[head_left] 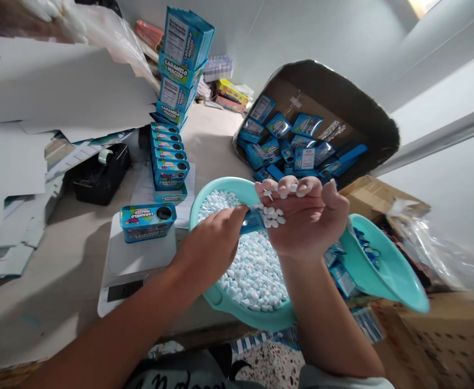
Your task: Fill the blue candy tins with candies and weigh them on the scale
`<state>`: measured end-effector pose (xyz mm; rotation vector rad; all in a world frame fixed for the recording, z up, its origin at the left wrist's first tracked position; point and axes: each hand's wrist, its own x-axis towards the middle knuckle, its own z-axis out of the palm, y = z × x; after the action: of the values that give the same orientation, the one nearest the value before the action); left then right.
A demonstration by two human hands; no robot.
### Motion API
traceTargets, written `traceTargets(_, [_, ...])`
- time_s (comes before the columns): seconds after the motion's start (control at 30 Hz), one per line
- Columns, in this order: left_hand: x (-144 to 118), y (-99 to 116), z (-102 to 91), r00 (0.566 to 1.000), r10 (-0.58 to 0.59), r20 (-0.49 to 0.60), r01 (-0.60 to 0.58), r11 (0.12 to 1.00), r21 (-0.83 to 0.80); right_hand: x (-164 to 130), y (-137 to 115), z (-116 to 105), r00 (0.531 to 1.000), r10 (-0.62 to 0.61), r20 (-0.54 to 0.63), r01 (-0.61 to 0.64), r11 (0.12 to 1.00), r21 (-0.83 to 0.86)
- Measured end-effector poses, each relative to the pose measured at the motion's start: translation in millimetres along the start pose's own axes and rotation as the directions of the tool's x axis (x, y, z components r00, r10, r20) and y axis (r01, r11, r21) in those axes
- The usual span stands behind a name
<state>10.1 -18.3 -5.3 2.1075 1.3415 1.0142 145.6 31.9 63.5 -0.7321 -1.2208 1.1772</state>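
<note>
My right hand [305,219] is cupped palm up over a teal bowl [237,305] and holds a small pile of white candies [273,216]. My left hand [210,246] grips a small blue box [253,220] right against the right palm. The bowl is full of white and pale blue candies [251,273]. A filled blue box [147,221] marked "Caramelo Macizo" lies on a white scale [139,265] to the left of the bowl.
A tall stack of the same blue boxes [175,97] stands behind the scale. A tipped cardboard carton [338,102] holds several blue boxes. A second teal bowl [386,265] sits at the right. White cardboard sheets [50,92] and a black tape dispenser [101,173] are at the left.
</note>
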Motion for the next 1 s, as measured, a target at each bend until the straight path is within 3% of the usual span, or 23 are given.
traceTargets(0.23, [1, 0, -0.3, 1.0, -0.006, -0.012, 0.006, 1.0, -0.029, -1, 3, 3, 0.995, -0.084, 0.062, 0.086, 0.996, -0.025])
traceTargets(0.4, [-1, 0, -0.7, 0.999, -0.019, -0.033, 0.017, 0.998, -0.063, 4, 1, -6, 0.996, -0.089, 0.019, 0.091, 0.973, -0.212])
traceTargets(0.5, [-2, -1, -0.6, 0.998, -0.017, -0.055, 0.012, 0.996, -0.092, 9, -4, -18, 0.997, -0.061, 0.051, 0.078, 0.886, -0.456])
traceTargets(0.6, [-3, -2, -0.5, 0.994, -0.014, -0.106, 0.0, 0.991, -0.133, 10, -11, -27, 0.984, 0.018, 0.179, 0.117, 0.691, -0.713])
traceTargets(0.7, [-3, -3, -0.8, 0.991, -0.002, -0.131, -0.018, 0.988, -0.152, 9, -16, -30, 0.963, 0.104, 0.249, 0.15, 0.559, -0.815])
traceTargets(1.0, [-2, -1, -3.8, 0.998, -0.004, -0.068, -0.003, 0.994, -0.112, 10, -10, -32, 0.964, 0.126, 0.232, 0.137, 0.512, -0.848])
